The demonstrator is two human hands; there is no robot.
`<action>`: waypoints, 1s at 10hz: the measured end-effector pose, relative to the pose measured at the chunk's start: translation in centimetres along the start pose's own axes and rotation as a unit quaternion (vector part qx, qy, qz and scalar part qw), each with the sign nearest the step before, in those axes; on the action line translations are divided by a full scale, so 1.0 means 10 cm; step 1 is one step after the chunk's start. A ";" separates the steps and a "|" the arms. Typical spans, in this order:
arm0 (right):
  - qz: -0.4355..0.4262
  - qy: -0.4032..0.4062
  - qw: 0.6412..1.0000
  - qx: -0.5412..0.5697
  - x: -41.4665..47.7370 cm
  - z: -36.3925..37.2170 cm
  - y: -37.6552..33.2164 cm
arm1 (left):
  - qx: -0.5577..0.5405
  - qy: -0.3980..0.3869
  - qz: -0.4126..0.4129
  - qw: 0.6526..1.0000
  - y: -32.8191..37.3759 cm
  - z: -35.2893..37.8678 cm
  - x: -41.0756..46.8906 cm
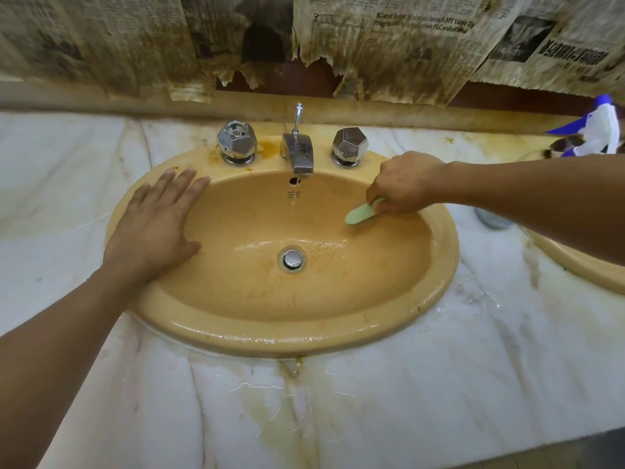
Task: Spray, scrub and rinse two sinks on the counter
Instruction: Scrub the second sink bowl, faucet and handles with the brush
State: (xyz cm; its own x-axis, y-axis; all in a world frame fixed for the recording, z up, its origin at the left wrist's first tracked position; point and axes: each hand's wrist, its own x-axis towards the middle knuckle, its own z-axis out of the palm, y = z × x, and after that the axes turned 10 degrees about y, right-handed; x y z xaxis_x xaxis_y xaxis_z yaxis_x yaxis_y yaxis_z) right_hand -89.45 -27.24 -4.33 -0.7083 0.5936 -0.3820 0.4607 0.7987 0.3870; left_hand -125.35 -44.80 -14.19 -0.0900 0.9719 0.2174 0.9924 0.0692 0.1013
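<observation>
Yellow-tan ceramic sink (304,336) sits sunk in the middle of the marble counter (439,384), its rim wet. At about 2 o'clock inside the bowl the right hand (404,184) curls round a pale green brush (359,215), which lies against the basin wall. At 9 o'clock the left hand (154,225) lies flat on the rim, fingers straight and spread. A second sink (595,270) peeks in at 3 o'clock, with a spray bottle (597,133) on the counter at 2 o'clock
</observation>
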 end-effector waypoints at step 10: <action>0.096 -0.004 0.990 0.107 0.08 0.60 -0.64 | -0.024 0.018 0.014 0.999 -0.07 0.08 0.00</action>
State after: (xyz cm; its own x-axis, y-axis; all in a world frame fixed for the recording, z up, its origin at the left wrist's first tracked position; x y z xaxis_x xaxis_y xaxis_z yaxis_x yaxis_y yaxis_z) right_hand -89.77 -31.25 -12.16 -0.5926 0.7364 -0.3264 0.6892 0.6733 0.2678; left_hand -125.98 -44.65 -15.07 -0.0663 0.9645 0.2555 0.9895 0.0307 0.1409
